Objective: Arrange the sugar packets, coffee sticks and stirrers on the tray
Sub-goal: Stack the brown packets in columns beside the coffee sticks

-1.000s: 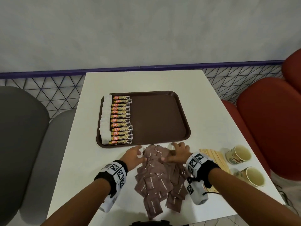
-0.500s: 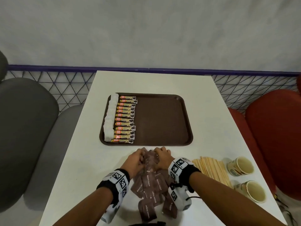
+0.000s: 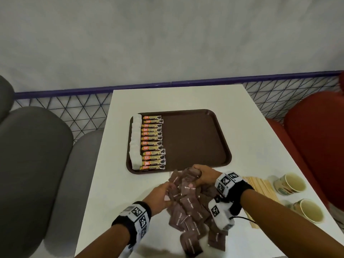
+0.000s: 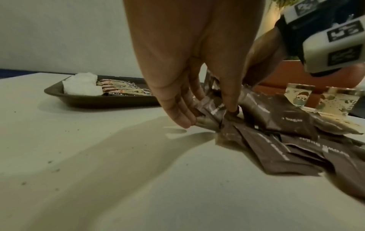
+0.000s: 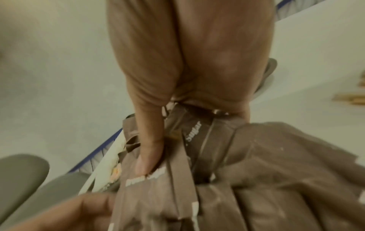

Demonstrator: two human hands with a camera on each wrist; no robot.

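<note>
Brown sugar packets: the flat brown paper sugar packets [image 3: 188, 207] lie in a loose, overlapping heap on the white table [image 3: 115, 185], just in front of the tray's near rim; none of them is on the tray yet.
Right hand: my right hand [image 3: 203, 174] is curled round a raised bunch at the far end of the heap; in the right wrist view my thumb [image 5: 150, 156] presses across a packet printed "Sugar".
Left hand: my left hand [image 3: 160, 197] pinches the heap's left edge, fingertips [image 4: 183, 120] down at the table surface with packets between fingers and thumb.
Step in hand: by my judgement, gathering the packets into one squared stack before lifting.
How to do it well: I should tap the bunch edge-down on the table to align it, keep both hands pressing inward, and take only what I can clamp flat; the packets look slippery and would fan out of a loose hold.
Tray: the dark brown rectangular plastic tray [image 3: 197, 135] has free floor right of its filled columns, a sensible landing spot.
Already placed: white sugar packets [image 3: 135, 140] along the left wall, orange-and-gold coffee sticks [image 3: 153, 144] in a column beside them.
Outstanding: the pale wooden stirrers [image 3: 260, 185] lie on the table to the right, behind my right wrist.
Bystanders: two patterned paper cups [image 3: 290, 185] stand beyond the stirrers, well clear of my path.
</note>
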